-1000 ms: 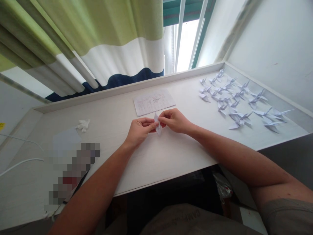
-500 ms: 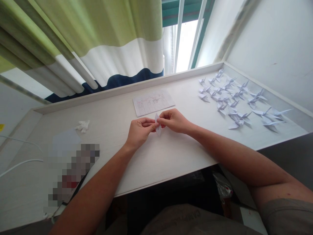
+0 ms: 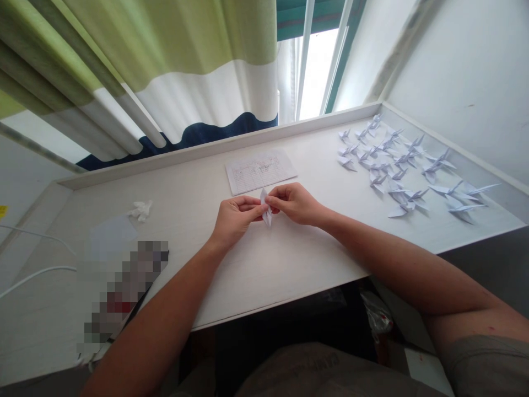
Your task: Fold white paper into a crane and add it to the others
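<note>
Between my two hands, just above the white desk (image 3: 297, 264), is a small folded piece of white paper (image 3: 265, 212), a narrow pointed diamond held upright. My left hand (image 3: 237, 220) pinches its left side between thumb and fingers. My right hand (image 3: 293, 203) grips its right edge, with thumb and forefinger closed on the paper. Part of the fold is hidden behind my fingertips. Right behind my hands lies a stack of printed paper (image 3: 261, 172). Several finished white paper cranes (image 3: 399, 160) stand grouped on the right side of the desk.
At the left are a crumpled tissue (image 3: 140, 211), a flat white sheet (image 3: 111, 234) and a blurred-out object (image 3: 128, 292) by my left forearm. White cables (image 3: 37, 278) run in from the left edge. A raised rim (image 3: 231, 144) borders the desk, below a curtain (image 3: 173, 49).
Both hands keep their pinch on the folded paper, which has tilted slightly. The view has shifted a little; the things on the desk have not moved.
</note>
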`<state>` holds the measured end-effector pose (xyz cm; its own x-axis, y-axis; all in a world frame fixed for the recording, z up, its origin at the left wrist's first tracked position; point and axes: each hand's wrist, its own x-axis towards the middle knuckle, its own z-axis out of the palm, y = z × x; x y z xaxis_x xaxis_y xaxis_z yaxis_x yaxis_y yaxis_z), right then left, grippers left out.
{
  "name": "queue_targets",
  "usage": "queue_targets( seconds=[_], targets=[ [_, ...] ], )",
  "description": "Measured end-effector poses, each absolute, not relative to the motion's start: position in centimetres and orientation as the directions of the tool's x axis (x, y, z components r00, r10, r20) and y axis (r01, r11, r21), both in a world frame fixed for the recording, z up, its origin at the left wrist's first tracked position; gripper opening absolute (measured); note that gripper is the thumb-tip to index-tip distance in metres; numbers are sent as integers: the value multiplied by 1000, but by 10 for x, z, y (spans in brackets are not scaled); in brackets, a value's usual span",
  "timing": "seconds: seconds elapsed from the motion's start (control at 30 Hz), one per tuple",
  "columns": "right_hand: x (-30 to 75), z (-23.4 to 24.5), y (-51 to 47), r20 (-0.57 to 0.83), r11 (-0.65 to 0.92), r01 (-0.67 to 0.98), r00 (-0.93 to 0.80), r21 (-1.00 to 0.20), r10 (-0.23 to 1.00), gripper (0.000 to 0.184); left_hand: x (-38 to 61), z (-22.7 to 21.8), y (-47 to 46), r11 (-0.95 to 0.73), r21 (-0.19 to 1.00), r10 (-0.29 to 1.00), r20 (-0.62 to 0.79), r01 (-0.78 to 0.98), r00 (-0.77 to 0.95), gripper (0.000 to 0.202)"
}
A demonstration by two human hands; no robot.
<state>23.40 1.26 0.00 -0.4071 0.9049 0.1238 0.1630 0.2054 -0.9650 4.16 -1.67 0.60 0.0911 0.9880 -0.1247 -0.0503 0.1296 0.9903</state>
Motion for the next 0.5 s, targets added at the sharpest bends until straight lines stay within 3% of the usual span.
queue_targets(
  seconds=[0.5],
  targets=[
    [238,0,14,115,168,75,-463,-983,879,33,40,6,-16,30,999,993,-27,-27,111,46]
  ],
)
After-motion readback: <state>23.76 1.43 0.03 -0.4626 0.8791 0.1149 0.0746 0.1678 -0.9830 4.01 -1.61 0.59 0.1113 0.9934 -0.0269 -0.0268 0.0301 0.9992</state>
